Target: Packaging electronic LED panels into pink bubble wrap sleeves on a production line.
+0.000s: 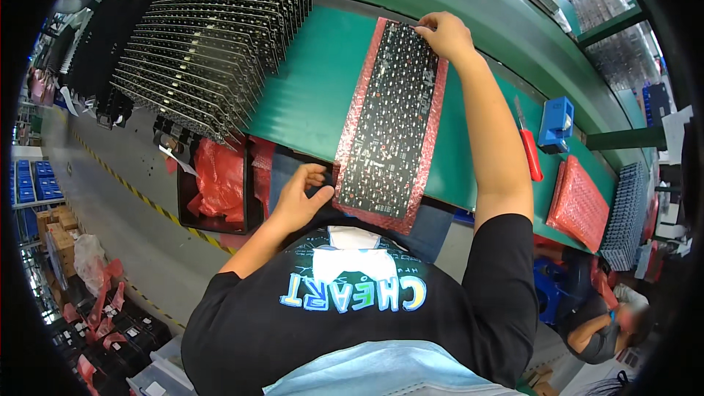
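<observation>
We held the keyboard (389, 114) on its red bag (433, 121), lying lengthwise away from us on the green surface (308, 95). Our right hand (446, 33) pinched its far corner; our left hand (299, 194) gripped the near edge.

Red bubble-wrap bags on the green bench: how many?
2. One bubble-wrap bag lies under the keyboard held between left hand and right hand; another bag lies at right. More may be hidden.
</observation>
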{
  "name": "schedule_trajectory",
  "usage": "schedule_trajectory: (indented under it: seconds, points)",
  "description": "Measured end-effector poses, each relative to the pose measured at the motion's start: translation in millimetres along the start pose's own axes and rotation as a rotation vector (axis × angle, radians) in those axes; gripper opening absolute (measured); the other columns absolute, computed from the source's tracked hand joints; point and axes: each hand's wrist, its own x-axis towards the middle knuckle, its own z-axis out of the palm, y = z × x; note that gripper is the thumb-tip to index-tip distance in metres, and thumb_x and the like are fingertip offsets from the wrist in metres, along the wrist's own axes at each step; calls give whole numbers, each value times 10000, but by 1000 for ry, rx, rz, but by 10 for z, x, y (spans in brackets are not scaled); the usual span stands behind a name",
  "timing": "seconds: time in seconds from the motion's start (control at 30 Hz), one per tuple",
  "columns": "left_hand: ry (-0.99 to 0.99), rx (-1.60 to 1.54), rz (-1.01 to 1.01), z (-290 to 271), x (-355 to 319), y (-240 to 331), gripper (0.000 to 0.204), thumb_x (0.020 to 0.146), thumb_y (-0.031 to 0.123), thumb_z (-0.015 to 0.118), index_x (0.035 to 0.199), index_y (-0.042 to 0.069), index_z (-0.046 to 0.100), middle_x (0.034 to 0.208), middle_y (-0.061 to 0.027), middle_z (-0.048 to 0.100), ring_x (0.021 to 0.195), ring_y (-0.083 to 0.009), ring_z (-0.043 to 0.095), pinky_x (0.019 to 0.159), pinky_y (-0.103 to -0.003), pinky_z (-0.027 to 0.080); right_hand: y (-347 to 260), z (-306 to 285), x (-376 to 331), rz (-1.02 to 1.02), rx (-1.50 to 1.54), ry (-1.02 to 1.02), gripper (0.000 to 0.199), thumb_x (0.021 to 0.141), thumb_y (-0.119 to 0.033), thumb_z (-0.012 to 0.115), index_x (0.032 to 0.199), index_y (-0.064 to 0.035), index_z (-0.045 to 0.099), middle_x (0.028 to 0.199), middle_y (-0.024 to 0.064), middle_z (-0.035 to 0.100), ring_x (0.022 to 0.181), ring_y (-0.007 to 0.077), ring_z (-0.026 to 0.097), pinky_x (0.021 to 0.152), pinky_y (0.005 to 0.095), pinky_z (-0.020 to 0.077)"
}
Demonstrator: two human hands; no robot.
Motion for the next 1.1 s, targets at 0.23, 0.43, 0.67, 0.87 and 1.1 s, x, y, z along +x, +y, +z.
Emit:
schedule_trajectory:
  seconds: [0.23, 0.43, 0.67, 0.87, 1.1]
  points:
    - [-154, 85, 238, 132, 89, 97, 522, 809, 124, 749, 1285, 19, 560, 1110, -100, 619, 937, -176, 570, 845, -291, 450, -25, 7, 298, 94, 32, -399, 244, 863, -228, 705, 1034, -54, 712, 890, 64, 688, 745, 203, 624, 742, 332, 515]
    - [-327, -391, -21, 81, 234, -44, 471, 834, 80, 716, 1272, -2, 563, 1255, -112, 612, 1023, -166, 585, 883, -276, 465, -114, -99, 414, 125, 98, -564, 228, 871, -219, 705, 1022, -48, 709, 873, 55, 678, 740, 181, 610, 734, 314, 502]
    - [-859, -209, -415, 28, 372, -27, 529, 876, 33, 651, 1378, 4, 486, 1284, -104, 606, 1061, -160, 596, 902, -274, 488, -221, -237, 569, 164, 200, -724, 228, 875, -214, 707, 1027, -44, 699, 862, 40, 664, 738, 157, 595, 729, 290, 484]
    - [-643, -546, -165, 179, 191, 94, 530, 915, -1, 577, 1422, -2, 421, 1265, -96, 621, 1062, -151, 599, 903, -267, 495, -152, -453, 663, 174, 289, -837, 229, 878, -209, 709, 1032, -41, 691, 853, 28, 652, 736, 138, 582, 725, 270, 470]
    - [-651, -598, 72, 168, 216, 229, 534, 927, -11, 560, 1435, -9, 396, 1238, -77, 637, 1016, -150, 619, 897, -265, 503, -378, -1423, 595, 206, 433, -822, 227, 824, -97, 738, 1026, -29, 660, 849, 24, 661, 721, 110, 586, 694, 225, 479]
